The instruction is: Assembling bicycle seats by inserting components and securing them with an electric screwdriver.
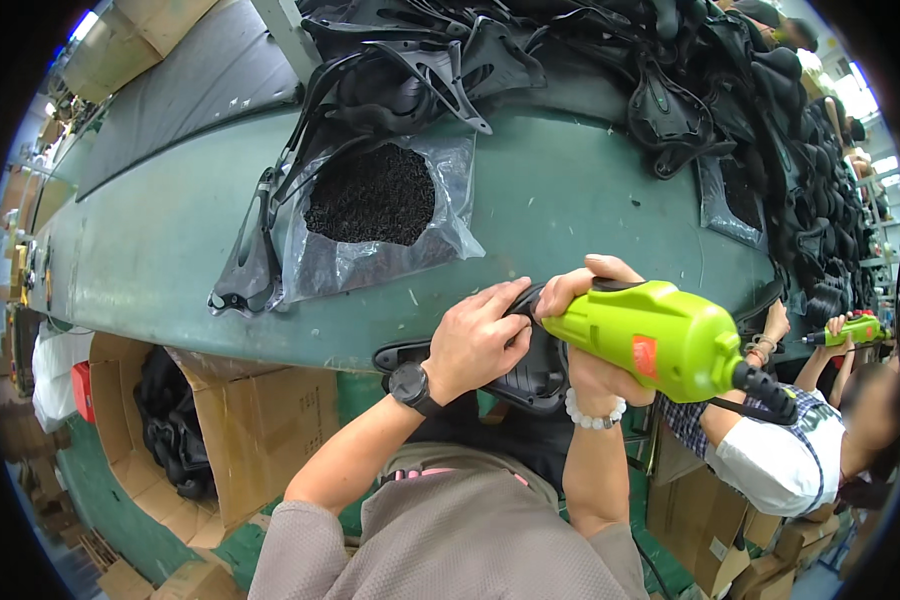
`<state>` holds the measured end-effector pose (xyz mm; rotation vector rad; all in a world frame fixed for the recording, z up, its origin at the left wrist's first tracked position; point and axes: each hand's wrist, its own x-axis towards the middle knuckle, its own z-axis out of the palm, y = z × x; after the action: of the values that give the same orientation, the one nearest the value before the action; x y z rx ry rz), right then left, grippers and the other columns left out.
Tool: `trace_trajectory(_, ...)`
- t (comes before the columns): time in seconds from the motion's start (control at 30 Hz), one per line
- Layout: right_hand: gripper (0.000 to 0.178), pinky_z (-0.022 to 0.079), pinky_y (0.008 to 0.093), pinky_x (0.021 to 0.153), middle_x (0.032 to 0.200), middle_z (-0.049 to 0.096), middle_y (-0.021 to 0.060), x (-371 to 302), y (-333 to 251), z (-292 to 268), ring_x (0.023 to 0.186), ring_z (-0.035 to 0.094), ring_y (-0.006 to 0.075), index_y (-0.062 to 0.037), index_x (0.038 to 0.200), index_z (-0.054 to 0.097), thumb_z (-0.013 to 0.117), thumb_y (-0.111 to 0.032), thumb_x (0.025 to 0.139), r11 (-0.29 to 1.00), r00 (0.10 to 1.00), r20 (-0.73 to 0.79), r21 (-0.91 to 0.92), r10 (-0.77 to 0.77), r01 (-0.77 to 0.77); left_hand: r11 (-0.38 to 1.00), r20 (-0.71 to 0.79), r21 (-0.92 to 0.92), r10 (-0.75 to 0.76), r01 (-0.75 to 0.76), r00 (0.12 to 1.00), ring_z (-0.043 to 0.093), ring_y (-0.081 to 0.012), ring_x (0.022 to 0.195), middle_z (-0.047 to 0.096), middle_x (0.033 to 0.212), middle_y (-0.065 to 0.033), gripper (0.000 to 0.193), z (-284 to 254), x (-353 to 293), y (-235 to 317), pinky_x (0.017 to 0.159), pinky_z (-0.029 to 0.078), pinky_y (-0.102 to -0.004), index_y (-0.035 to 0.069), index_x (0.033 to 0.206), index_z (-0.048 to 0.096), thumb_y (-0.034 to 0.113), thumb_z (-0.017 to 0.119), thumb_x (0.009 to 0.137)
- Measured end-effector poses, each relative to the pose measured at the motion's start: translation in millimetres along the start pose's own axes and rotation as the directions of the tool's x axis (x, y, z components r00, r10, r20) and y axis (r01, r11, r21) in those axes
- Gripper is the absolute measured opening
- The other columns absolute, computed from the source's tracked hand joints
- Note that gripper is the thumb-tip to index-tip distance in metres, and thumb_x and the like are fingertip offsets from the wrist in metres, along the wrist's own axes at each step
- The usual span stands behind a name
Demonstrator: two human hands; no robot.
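A lime-green electric screwdriver (660, 335) lies in my right hand (602, 383), which is wrapped round its body. Its tip end points left, to the black moulded plastic part (530, 385) at the table's near edge; the very tip is hidden behind my fingers. My left hand (475, 340) presses on that part, thumb and fingers closed close to the screwdriver's front. Beyond my left hand, a clear plastic bag (440, 235) lies spread on the table, with a heap of small black screws (370, 195) on it.
Piled black plastic parts (400, 80) cover the far side of the green table (550, 190). A second bag of small black pieces (740, 195) lies at right. There a co-worker (780, 450) holds another green screwdriver (855, 330). A cardboard box (260, 430) stands below left.
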<state>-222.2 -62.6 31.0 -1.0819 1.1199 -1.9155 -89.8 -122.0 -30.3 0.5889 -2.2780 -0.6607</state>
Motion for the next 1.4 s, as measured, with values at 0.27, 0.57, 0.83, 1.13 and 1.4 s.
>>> trace_trajectory(0.27, 0.115, 0.047, 0.0413, 0.069, 0.086, 0.060, 0.0171, -4.7, -21.2, -4.1, 0.074, 0.056, 0.0301, 0.0014, 0.128, 0.046, 0.053, -0.093, 0.061, 0.958, 0.963, 0.046, 0.126, -0.265, 0.258, 0.998, 0.000, 0.026, -0.048, 0.048, 0.999, 0.065, -0.0316, 0.102, 0.064, 0.118, -0.0171, 0.009, 1.6, 2.2, -1.7, 0.084, 0.054, -0.0380, 0.004, 0.077, 0.067, 0.013, 0.069, 0.075)
trace_trajectory(0.57, 0.125, 0.048, 0.0397, 0.069, 0.086, 0.061, 0.0144, -15.6, -33.7, -8.7, 0.071, 0.057, 0.0267, -0.0047, 0.131, 0.043, 0.038, -0.102, 0.052, 0.891, 0.962, -0.141, 0.366, -0.233, 0.270, 0.990, 0.082, -0.139, 0.040, -0.028, 0.996, 0.046, -0.0348, 0.129, 0.060, 0.128, -0.0075, 0.012, -15.1, 1.9, 1.6, 0.103, 0.038, -0.0471, 0.014, 0.093, 0.071, 0.017, 0.072, 0.081)
trace_trajectory(0.83, 0.114, 0.048, 0.0397, 0.068, 0.084, 0.061, 0.0118, -22.7, -46.7, -13.8, 0.069, 0.058, 0.0238, -0.0060, 0.130, 0.044, 0.039, -0.098, 0.062, 0.900, 0.950, -0.206, 0.325, -0.234, 0.292, 0.960, 0.129, -0.279, 0.049, -0.011, 0.990, 0.045, -0.0337, 0.130, 0.062, 0.124, -0.0055, 0.011, -18.0, -1.8, 11.2, 0.105, 0.038, -0.0445, 0.011, 0.093, 0.071, 0.011, 0.072, 0.082)
trace_trajectory(1.13, 0.113, 0.048, 0.0391, 0.067, 0.083, 0.060, 0.0126, -22.5, -45.5, -16.9, 0.066, 0.057, 0.0238, -0.0058, 0.130, 0.042, 0.034, -0.098, 0.065, 0.886, 0.944, -0.279, 0.371, -0.179, 0.278, 0.939, 0.142, -0.344, 0.078, -0.024, 0.987, 0.047, -0.0334, 0.128, 0.064, 0.119, -0.0048, 0.013, -15.7, -2.9, 8.1, 0.103, 0.039, -0.0466, 0.012, 0.097, 0.070, 0.014, 0.070, 0.084)
trace_trajectory(1.4, 0.120, 0.049, 0.0401, 0.067, 0.085, 0.061, 0.0151, -43.9, -52.0, -16.1, 0.067, 0.057, 0.0269, -0.0044, 0.132, 0.042, 0.041, -0.099, 0.058, 0.918, 0.970, -0.159, 0.324, -0.186, 0.229, 0.999, 0.069, -0.045, 0.000, 0.003, 0.998, 0.047, -0.0377, 0.127, 0.058, 0.129, -0.0169, 0.045, -60.5, 20.2, -37.3, 0.106, 0.037, -0.0476, 0.004, 0.119, 0.063, 0.029, 0.073, 0.082)
